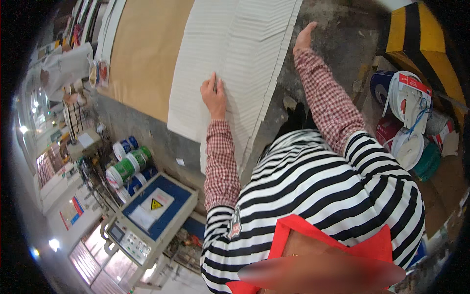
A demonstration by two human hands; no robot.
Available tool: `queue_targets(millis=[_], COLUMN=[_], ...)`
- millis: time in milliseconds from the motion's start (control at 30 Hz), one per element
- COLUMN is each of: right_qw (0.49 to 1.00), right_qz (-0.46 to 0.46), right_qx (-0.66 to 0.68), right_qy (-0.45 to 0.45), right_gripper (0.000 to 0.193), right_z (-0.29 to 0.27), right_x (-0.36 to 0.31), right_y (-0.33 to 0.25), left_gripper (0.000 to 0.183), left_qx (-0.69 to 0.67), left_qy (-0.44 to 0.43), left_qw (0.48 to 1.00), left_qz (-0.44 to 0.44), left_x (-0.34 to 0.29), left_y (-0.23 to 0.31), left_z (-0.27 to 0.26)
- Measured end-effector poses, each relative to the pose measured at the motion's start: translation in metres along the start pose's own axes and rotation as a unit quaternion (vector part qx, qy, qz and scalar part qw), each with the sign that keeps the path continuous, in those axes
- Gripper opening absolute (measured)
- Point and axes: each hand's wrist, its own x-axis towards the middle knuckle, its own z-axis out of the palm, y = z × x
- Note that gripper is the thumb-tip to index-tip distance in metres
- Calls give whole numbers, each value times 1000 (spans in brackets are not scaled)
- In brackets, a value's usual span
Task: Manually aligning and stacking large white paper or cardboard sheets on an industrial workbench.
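My left hand (213,98) rests on a wide stack of white sheets with ridged, wavy edges (230,54). Its fingers are stretched out and apart, and nothing is held in them. Beyond the stack's right edge, my right hand (304,38) hovers over the grey floor with a digit extended; it appears open, holding nothing I can see, though some of its fingers are hidden. To the left of the white stack, a smooth brown sheet (147,54) lies alongside it. Checked sleeves cover both my forearms.
A yellow-and-black striped barrier (416,34) stands at the far right, with white buckets (407,149) below it. On the left are a control cabinet (161,208) with buttons and several paint buckets (128,167). Dark concrete floor (338,54) borders the stack.
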Motion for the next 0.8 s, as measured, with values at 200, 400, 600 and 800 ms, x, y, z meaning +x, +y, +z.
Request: queue_targets(millis=[200, 400, 600, 800], right_qw=[974, 979, 996, 984], right_qz=[-223, -176, -81, -118], right_qx=[-22, -94, 12, -83], right_qy=[11, 27, -23, -109], right_gripper=[72, 77, 87, 93], right_z=[-20, -16, 1, 8], right_x=[109, 47, 26, 71], right_y=[54, 37, -42, -52], left_gripper=[29, 29, 33, 32], left_qx=[-6, -27, -162, 44], left_qy=[-40, -44, 31, -112], left_qw=[999, 995, 983, 993], left_qz=[-17, -86, -82, -10], left_x=[16, 7, 63, 115], left_y=[19, 6, 26, 53], left_z=[8, -3, 21, 56])
